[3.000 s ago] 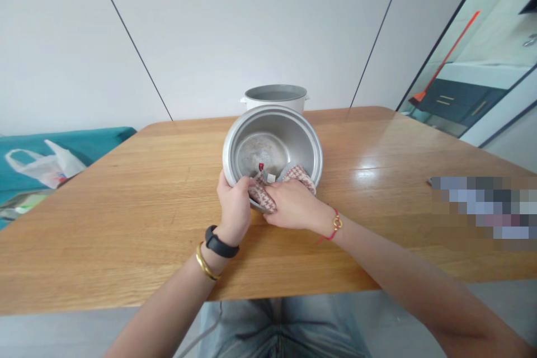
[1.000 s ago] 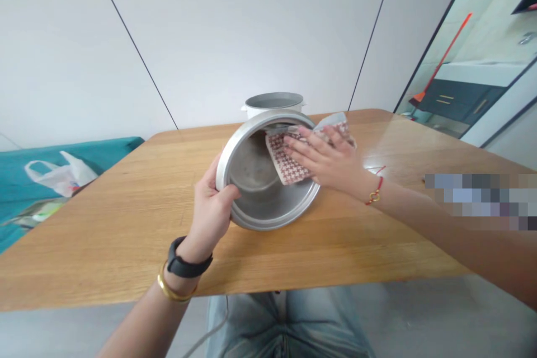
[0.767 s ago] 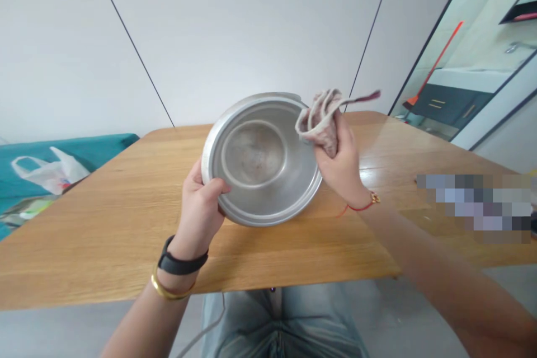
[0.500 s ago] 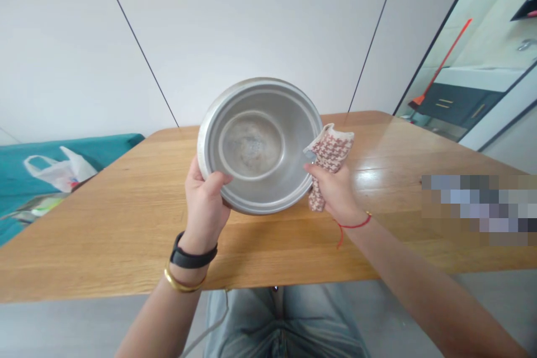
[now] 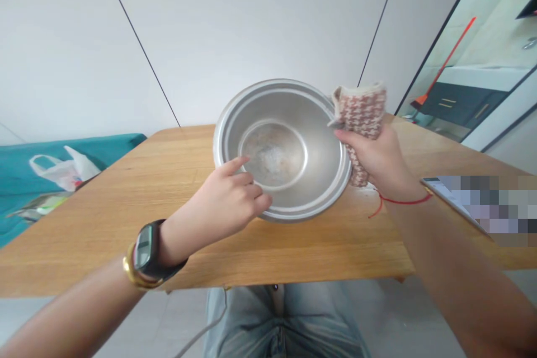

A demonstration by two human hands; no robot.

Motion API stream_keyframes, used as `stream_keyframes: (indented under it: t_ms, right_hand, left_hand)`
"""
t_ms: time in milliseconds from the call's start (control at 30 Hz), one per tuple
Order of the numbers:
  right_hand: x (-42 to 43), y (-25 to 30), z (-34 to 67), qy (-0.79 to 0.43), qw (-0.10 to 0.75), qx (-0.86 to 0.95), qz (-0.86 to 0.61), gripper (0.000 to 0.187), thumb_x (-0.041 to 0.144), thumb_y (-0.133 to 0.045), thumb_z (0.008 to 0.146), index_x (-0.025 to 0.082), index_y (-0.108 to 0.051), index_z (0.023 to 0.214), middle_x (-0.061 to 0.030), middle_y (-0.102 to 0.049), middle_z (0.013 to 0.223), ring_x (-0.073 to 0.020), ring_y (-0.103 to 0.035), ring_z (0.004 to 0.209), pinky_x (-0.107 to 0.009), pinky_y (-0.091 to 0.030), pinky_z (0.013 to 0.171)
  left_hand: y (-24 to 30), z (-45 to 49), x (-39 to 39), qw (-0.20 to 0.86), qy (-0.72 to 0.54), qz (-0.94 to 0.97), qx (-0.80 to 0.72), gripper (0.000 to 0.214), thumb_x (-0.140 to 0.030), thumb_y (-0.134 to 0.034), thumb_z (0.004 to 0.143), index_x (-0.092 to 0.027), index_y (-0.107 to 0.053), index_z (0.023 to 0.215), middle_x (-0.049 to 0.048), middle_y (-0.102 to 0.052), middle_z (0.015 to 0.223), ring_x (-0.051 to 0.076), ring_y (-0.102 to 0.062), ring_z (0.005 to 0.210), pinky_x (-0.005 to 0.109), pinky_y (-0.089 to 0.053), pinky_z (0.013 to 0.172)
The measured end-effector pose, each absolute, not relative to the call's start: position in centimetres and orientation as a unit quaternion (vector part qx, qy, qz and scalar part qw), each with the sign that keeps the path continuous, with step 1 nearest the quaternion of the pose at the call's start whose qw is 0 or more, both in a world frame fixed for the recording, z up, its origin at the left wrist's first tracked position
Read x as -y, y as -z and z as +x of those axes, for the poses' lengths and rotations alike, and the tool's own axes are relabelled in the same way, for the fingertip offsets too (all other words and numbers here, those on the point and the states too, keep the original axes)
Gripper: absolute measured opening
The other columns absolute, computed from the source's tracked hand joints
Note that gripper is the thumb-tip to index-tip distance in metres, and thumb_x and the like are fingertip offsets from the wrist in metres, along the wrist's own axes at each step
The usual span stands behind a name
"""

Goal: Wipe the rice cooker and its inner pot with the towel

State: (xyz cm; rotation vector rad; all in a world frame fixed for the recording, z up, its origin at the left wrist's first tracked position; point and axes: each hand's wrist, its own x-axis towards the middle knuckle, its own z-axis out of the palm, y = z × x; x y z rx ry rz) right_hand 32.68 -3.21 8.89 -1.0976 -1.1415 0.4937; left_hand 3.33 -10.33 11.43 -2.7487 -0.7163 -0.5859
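Note:
A silver metal pot (image 5: 312,140) is held tilted above the wooden table (image 5: 126,207), its opening facing me and its base stained. My right hand (image 5: 380,159) is closed on a red-and-white patterned cloth (image 5: 363,109) and pinches the pot's right rim through it. My left hand (image 5: 222,207) is at the pot's lower left rim. Its index finger stretches onto the inner wall and its other fingers are curled, with nothing visible in them. It wears a black watch and a gold bangle.
A white plastic bag (image 5: 62,170) lies on a teal surface at the left. A flat blurred item (image 5: 482,201) rests on the table's right side. An orange broom (image 5: 444,61) leans in the room at the far right. My lap is below the table edge.
My right hand took the cloth out of the pot and moved to its right rim. My left hand released its grip on the left rim and turned, index finger now pointing into the pot.

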Motion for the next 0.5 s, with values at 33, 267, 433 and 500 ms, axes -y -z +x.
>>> stream_keyframes:
  t_ms: [33, 267, 433, 500]
  right_hand:
    - [3.4, -8.7, 32.3, -0.207, 0.694, 0.508, -0.466, 0.035, 0.043, -0.08, 0.072, 0.022, -0.072, 0.099, -0.0062, -0.073, 0.097, -0.0291, -0.069, 0.099, -0.045, -0.056, 0.086]
    - [8.4, -5.8, 25.8, 0.018, 0.604, 0.683, -0.41, 0.04, 0.048, -0.065, 0.087, 0.03, -0.068, 0.123, -0.0066, -0.065, 0.134, -0.0326, -0.053, 0.131, -0.055, -0.041, 0.109]
    - [9.1, -7.8, 24.2, 0.072, 0.532, 0.758, -0.37, 0.036, 0.041, -0.074, 0.077, 0.029, -0.073, 0.11, -0.0058, -0.066, 0.131, -0.0384, -0.045, 0.137, -0.06, -0.03, 0.112]
    - [6.7, -9.8, 25.3, -0.039, 0.578, 0.725, -0.372, 0.032, 0.043, -0.074, 0.077, 0.024, -0.074, 0.103, -0.0067, -0.072, 0.115, -0.0364, -0.056, 0.124, -0.056, -0.039, 0.107]
  left_hand:
    - [-11.3, 3.5, 10.1, 0.14, 0.184, -0.943, 0.24, 0.025, -0.01, -0.05, 0.09, -0.022, -0.071, 0.084, 0.001, -0.07, 0.071, 0.017, -0.066, 0.073, 0.042, -0.049, 0.098]
    - [-9.7, 5.7, 9.1, -0.102, 0.449, -0.782, 0.42, 0.028, -0.033, -0.056, 0.089, -0.017, -0.059, 0.066, -0.0031, -0.049, 0.053, 0.011, -0.043, 0.051, 0.022, -0.033, 0.05]
    - [-7.6, 6.0, 8.2, -0.266, 0.533, -0.681, 0.426, 0.03, -0.042, -0.067, 0.081, -0.018, -0.057, 0.066, -0.0019, -0.05, 0.058, 0.012, -0.043, 0.055, 0.022, -0.036, 0.051]
    - [-6.9, 5.6, 8.4, -0.321, 0.547, -0.643, 0.429, 0.036, -0.046, -0.071, 0.08, -0.018, -0.055, 0.064, -0.004, -0.042, 0.054, 0.01, -0.037, 0.05, 0.021, -0.032, 0.046]
